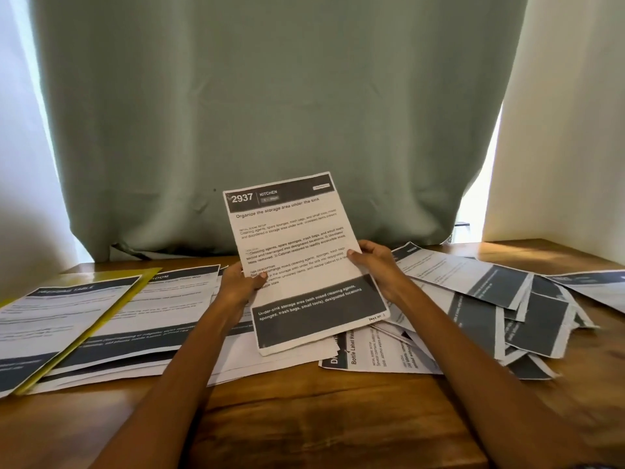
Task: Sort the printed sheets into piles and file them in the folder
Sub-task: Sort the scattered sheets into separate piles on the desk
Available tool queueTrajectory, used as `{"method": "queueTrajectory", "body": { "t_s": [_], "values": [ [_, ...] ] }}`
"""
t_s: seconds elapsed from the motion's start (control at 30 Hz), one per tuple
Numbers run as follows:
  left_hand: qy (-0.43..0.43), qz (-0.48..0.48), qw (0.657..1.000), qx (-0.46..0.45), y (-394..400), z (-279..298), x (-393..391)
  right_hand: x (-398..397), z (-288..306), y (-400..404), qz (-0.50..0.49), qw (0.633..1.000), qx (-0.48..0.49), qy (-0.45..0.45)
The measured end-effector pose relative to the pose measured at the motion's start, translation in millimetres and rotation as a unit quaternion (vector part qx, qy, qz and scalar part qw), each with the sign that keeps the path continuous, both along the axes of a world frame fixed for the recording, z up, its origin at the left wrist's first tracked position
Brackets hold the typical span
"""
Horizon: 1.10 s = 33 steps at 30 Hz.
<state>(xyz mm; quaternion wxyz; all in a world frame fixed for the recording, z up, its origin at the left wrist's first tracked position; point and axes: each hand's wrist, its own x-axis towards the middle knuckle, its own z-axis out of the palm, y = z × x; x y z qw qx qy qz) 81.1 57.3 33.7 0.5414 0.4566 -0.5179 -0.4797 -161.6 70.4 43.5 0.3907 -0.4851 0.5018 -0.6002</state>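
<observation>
Held raised above the wooden table, a printed sheet headed "2937 KITCHEN" is gripped at both side edges: the left hand pinches the left edge with the thumb laid on the face, and the right hand is clamped likewise on the right edge. A loose heap of sheets is spread to the right on the table. To the left, a yellow folder is seen among neater sheets, one headed "DRESSING TABLE". A green curtain hangs behind.
</observation>
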Motion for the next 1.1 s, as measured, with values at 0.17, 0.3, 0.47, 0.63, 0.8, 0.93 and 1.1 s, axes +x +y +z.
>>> {"method": "queueTrajectory", "body": {
  "t_s": [0.17,0.3,0.47,0.63,0.8,0.93,1.1],
  "values": [
    [-0.014,0.01,0.999,-0.027,7,-1,-25,-3,2,9,-0.133,0.977,-0.044,0.159],
    [-0.02,-0.025,0.998,-0.056,19,13,-84,-53,19,31,-0.209,0.945,-0.075,0.241],
    [-0.051,-0.107,0.984,-0.13,37,23,-205,-162,44,84,-0.335,0.882,-0.073,0.323],
    [-0.106,-0.196,0.969,-0.105,81,24,-343,-273,44,142,-0.435,0.797,-0.019,0.418],
    [-0.148,-0.228,0.962,-0.041,121,18,-448,-357,19,184,-0.473,0.682,0.142,0.539],
    [-0.274,-0.277,0.918,-0.068,139,1,-506,-409,-19,202,-0.348,0.731,0.246,0.532],
    [-0.427,-0.281,0.846,-0.148,146,-26,-538,-455,-38,215,-0.439,0.714,0.247,0.486]
  ]
}}
